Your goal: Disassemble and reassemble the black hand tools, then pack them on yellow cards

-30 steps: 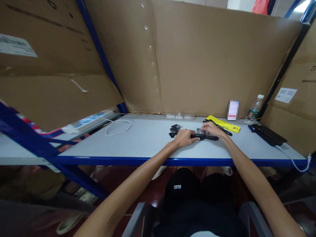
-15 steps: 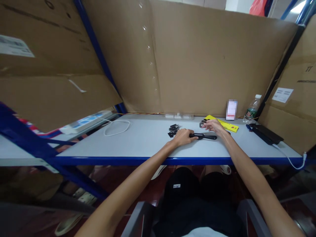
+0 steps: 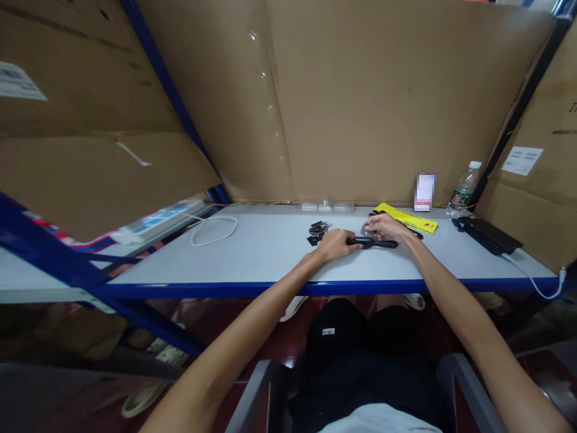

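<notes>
My left hand (image 3: pixel 337 244) lies low over the white surface (image 3: pixel 256 258), forearm slanting in from the lower left, fingers curled around one end of a long, slim black tool (image 3: pixel 383 243). The tool lies crosswise in front of me, its free end pointing right. My right hand (image 3: pixel 386 227) is just beyond it, wrist bent inward, thumb and fingers pinched narrow on a small greyish piece (image 3: pixel 365 230).

Small black parts (image 3: pixel 319 227) lie in a loose pile just beyond my left hand. Behind my right hand sits a flat yellow printed card (image 3: pixel 412 220), with a second slim black tool (image 3: pixel 415 233) across it, partly covered by that hand. Farther right are a clear plastic bottle with a green label (image 3: pixel 464 189) and a flat black case (image 3: pixel 491 234); a looped white cable (image 3: pixel 214 231) lies well to the left.

My left fingers hide the black tool's near end. The greyish piece is too small and blurred to identify, and the upright phone's screen (image 3: pixel 424 192) is pixelated.
</notes>
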The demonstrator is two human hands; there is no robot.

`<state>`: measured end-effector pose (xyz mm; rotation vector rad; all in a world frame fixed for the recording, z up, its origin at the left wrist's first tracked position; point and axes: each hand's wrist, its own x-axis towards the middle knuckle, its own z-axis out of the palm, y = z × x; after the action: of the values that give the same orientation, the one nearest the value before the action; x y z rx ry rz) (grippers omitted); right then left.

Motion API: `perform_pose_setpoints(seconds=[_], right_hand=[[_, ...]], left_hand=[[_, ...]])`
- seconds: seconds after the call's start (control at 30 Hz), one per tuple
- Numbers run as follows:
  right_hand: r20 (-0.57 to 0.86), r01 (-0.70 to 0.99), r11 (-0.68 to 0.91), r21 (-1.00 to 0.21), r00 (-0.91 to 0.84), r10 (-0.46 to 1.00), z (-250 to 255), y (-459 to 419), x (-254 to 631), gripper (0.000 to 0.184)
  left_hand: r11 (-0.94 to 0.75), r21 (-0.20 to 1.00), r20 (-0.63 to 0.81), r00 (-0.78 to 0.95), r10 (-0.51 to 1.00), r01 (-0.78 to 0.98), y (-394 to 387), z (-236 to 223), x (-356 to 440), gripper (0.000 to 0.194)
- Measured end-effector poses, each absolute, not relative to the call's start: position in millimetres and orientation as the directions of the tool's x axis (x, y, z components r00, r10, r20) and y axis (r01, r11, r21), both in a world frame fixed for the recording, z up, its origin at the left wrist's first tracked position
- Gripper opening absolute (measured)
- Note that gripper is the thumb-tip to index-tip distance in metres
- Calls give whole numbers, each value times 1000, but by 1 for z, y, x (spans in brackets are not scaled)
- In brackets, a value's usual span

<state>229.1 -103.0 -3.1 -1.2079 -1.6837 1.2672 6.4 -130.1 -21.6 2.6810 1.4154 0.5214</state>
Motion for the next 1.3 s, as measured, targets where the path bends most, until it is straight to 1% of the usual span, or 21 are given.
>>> perform_pose_setpoints(seconds=[0.1,0.17,0.27,0.37,0.47,0.57,0.7,0.9,1.07,1.17,1.3], right_hand=[[-18,247,70,-966,-339,941,-2,-105,229,28],[-19,267,80,-960,-349,937,-1,-107,228,29],[-20,331,110,-937,-365,931,1,-110,225,25],[-25,381,136,-915,-388,921,2,-111,223,20],[-22,425,175,-888,-419,908,1,-109,224,20],[-17,501,238,-832,-451,892,-3,-104,227,21],[-16,534,269,-802,-468,884,-9,-99,228,23],[-20,503,215,-837,-421,907,4,-108,230,25],[-81,582,269,-768,-505,859,9,-111,233,25],[-50,573,291,-766,-505,862,6,-110,232,25],[-8,548,358,-756,-554,832,5,-109,230,36]], left_hand=[[-568,229,258,514,818,790,-131,-20,6,37],[-564,237,255,510,822,791,-131,-20,7,37],[-568,257,261,510,820,782,-131,-20,7,38],[-571,307,259,510,820,762,-129,-19,7,40],[-564,367,251,505,826,740,-127,-19,6,42],[-564,404,245,509,825,720,-124,-19,5,43],[-564,397,240,511,825,724,-123,-20,5,42],[-557,376,252,497,830,740,-124,-21,4,41],[-545,347,280,471,837,763,-123,-23,5,42],[-542,351,282,466,838,763,-124,-24,5,41],[-545,375,276,471,838,750,-124,-23,5,39]])
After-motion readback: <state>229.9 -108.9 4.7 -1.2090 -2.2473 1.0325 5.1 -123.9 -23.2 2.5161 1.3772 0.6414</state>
